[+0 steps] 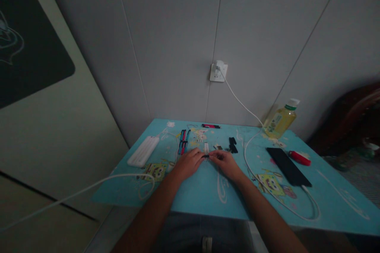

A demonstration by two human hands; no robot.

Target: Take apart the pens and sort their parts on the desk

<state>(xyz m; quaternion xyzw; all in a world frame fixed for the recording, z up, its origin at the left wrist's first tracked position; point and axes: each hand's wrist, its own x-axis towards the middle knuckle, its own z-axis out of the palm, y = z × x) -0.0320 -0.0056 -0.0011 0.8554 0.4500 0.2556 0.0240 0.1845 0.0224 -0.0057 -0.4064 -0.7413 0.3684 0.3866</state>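
Observation:
Fingers of my left hand (190,163) are pinched at one end of a small, dark, narrow piece (206,156). At its other end, my right hand (225,163) has its fingertips closed on it. The piece is too small to name surely. Several thin whitish sticks (206,147) lie on the table just beyond and under it. Left of them, blue, red and dark pens (184,142) lie side by side. Small dark parts (233,145) and some tiny bits (219,148) are scattered beyond my right hand.
The blue cartoon-patterned table (204,201) meets the wall. A white power bank (143,151) lies left, with a cable running off. At right are a black phone (287,166) on a charging cable, a red object (299,158) and a yellow bottle (281,120). A red-black pen (211,126) lies at the back.

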